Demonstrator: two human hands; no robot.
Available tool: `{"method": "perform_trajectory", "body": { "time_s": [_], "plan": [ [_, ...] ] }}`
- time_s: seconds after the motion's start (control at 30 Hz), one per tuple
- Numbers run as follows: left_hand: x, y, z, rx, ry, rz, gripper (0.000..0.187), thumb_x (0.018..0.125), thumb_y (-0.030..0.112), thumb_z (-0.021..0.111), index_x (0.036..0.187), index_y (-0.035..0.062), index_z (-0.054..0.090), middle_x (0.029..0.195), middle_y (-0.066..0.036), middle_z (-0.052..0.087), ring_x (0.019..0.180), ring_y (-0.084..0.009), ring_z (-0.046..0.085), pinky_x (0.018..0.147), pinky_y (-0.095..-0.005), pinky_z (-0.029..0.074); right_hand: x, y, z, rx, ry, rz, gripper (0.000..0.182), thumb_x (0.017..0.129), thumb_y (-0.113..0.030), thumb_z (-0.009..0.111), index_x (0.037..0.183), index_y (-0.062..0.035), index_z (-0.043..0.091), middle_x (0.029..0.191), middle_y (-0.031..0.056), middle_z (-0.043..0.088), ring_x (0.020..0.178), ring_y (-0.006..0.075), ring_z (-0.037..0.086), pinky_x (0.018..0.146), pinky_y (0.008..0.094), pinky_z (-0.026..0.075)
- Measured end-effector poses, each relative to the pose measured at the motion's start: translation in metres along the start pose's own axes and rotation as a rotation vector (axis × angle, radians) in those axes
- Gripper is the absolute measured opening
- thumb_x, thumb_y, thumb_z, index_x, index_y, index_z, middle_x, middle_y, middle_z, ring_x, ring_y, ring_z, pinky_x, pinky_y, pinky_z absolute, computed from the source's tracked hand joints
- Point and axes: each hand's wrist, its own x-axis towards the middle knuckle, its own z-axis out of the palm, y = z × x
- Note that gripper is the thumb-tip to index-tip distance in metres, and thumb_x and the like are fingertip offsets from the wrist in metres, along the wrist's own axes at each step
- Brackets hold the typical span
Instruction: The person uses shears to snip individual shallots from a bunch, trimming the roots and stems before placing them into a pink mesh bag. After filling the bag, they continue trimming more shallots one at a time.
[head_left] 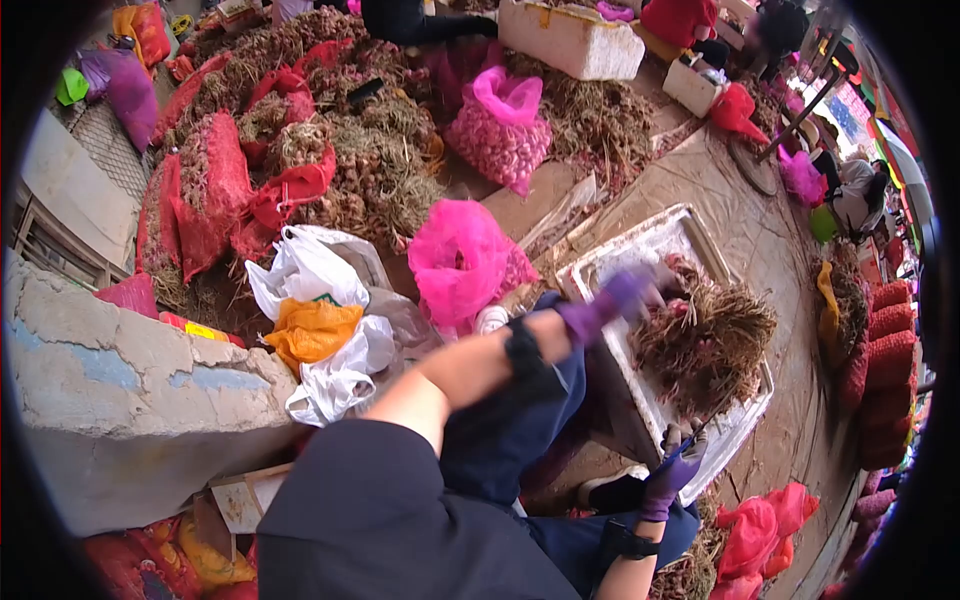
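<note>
A white foam tray (742, 425) holds a heap of rooted bulbs (712, 335) with dry, stringy tops. My left hand (618, 300), in a purple glove, reaches over my knee to the near end of the heap. It is motion-blurred, so its grip does not show. My right hand (668, 478), also in a purple glove, hovers at the tray's near corner. It is closed around a small tool (688, 436) with a grey handle. Each wrist wears a black strap.
A pink plastic bag (458, 262) and white and orange bags (318, 320) lie beside my leg. Red mesh sacks and piles of rooted bulbs (375, 165) fill the ground beyond. A concrete block (130, 400) sits near me. Other people work farther off near a foam box (570, 40).
</note>
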Motion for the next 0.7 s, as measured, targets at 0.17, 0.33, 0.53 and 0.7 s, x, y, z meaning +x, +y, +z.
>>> {"method": "perform_trajectory", "body": {
  "time_s": [0.17,0.33,0.53,0.7],
  "plan": [
    [-0.056,0.092,-0.175,0.232,0.967,0.151,0.030,0.090,0.035,0.051,0.094,0.0060,0.057,0.078,-0.008,0.064,0.060,-0.0147,0.060,0.056,-0.0271,0.049,-0.021,0.002,-0.002,-0.025,-0.121,0.098,0.036,0.088,-0.008,0.061,0.120,0.0015,0.048,0.083,0.0019,0.058,0.071,0.0070,0.052,0.069,0.0211,0.043],
    [-0.111,0.063,-0.346,0.064,1.478,0.031,0.039,0.091,0.044,0.047,0.098,0.0065,0.054,0.078,-0.012,0.063,0.052,-0.0204,0.058,0.045,-0.0321,0.047,-0.033,-0.002,0.012,-0.017,-0.159,0.184,0.038,0.085,-0.004,0.060,0.120,0.0007,0.048,0.085,0.0057,0.063,0.066,0.0062,0.051,0.061,0.0179,0.041],
    [-0.119,-0.082,-0.439,0.663,1.438,-0.245,0.056,0.092,0.049,0.044,0.120,0.0005,0.053,0.107,-0.019,0.063,0.095,-0.0346,0.061,0.082,-0.0423,0.047,-0.029,-0.010,0.028,-0.009,-0.165,0.263,0.038,0.082,0.001,0.054,0.119,0.0028,0.046,0.080,0.0038,0.061,0.064,0.0062,0.048,0.060,0.0191,0.038],
    [-0.122,-0.104,-0.337,1.096,0.236,-0.798,0.078,0.094,0.058,0.034,0.145,0.0000,0.023,0.142,-0.023,0.039,0.132,-0.0319,0.038,0.109,-0.0383,0.029,-0.027,-0.007,0.038,-0.050,-0.161,0.246,0.037,0.082,-0.001,0.056,0.117,0.0030,0.046,0.078,0.0040,0.061,0.060,0.0047,0.046,0.055,0.0169,0.036]
  ]
}}
